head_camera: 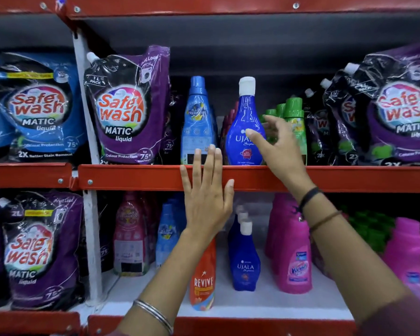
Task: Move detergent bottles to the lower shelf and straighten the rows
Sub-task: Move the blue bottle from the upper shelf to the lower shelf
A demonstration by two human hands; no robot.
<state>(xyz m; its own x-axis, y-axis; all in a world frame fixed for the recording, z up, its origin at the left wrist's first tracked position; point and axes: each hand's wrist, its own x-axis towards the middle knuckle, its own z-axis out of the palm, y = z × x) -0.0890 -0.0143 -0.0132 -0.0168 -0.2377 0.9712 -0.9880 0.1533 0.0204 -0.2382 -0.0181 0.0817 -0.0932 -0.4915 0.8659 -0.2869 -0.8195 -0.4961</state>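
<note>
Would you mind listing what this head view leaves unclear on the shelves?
- Orange Revive bottle: top hidden behind the left hand.
- Green bottles: labels partly covered by the right hand.
- Blue Safewash pouch: cut off by the left edge.
- Pink bottle: label blurred, unreadable.

This is a shop aisle for laundry goods. Red-painted metal shelf rails [252, 178] bolted to a white upright [87, 132] carry stock in rows: glossy purple Safe Wash refill pouches [129, 105], dark blue white-capped Ujala bottles [245, 127] and bright pink plastic Vanish bottles [294, 258], several alike.
</note>
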